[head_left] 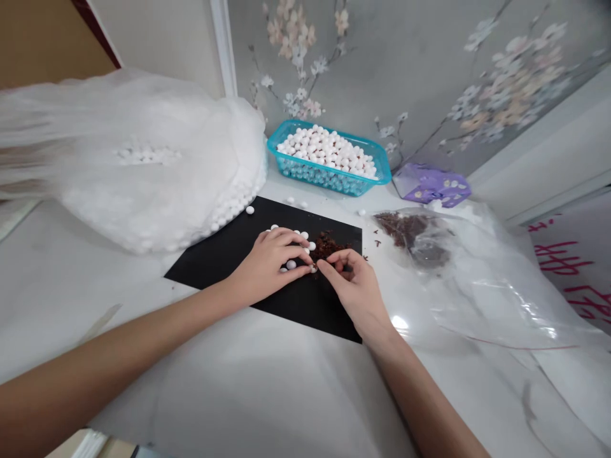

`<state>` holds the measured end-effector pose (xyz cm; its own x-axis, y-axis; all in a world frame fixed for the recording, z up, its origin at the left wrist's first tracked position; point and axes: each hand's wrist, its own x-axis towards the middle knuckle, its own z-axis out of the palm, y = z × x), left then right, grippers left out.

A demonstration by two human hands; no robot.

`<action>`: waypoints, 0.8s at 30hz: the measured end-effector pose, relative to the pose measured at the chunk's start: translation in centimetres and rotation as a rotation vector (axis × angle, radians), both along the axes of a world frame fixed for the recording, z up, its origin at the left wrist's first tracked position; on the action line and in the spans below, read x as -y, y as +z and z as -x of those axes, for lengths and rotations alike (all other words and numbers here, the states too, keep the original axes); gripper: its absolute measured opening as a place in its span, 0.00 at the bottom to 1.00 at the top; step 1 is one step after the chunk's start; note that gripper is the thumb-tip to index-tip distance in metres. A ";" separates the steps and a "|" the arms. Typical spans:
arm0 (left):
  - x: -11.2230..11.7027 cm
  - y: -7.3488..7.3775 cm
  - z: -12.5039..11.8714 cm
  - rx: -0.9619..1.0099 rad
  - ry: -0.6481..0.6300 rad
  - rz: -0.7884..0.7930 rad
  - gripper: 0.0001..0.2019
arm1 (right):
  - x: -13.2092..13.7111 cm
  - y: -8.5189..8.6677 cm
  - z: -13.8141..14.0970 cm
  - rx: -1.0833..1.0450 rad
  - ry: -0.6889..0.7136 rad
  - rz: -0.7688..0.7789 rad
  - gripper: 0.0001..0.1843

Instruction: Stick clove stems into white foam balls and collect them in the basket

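Note:
My left hand lies over a black sheet, its thumb and a fingertip closed on a small white ball. Other white balls rest loose under and around its fingers. Against the held ball, my right hand pinches with thumb and forefinger; a tiny brown piece seems to be between them, mostly hidden. Just beyond the fingertips, a heap of small dark-brown pieces sits on the sheet.
A blue basket full of white balls stands by the wall. To the left bulges a large translucent bag of white balls. On the right lie a clear plastic bag with brown pieces and a purple packet.

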<state>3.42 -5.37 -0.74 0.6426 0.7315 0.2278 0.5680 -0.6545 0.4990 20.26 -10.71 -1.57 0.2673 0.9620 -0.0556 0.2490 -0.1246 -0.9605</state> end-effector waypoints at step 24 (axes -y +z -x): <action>-1.1 2.0 2.0 -0.125 -0.176 -0.319 0.06 | 1.5 0.2 -0.4 0.120 0.209 -0.065 0.08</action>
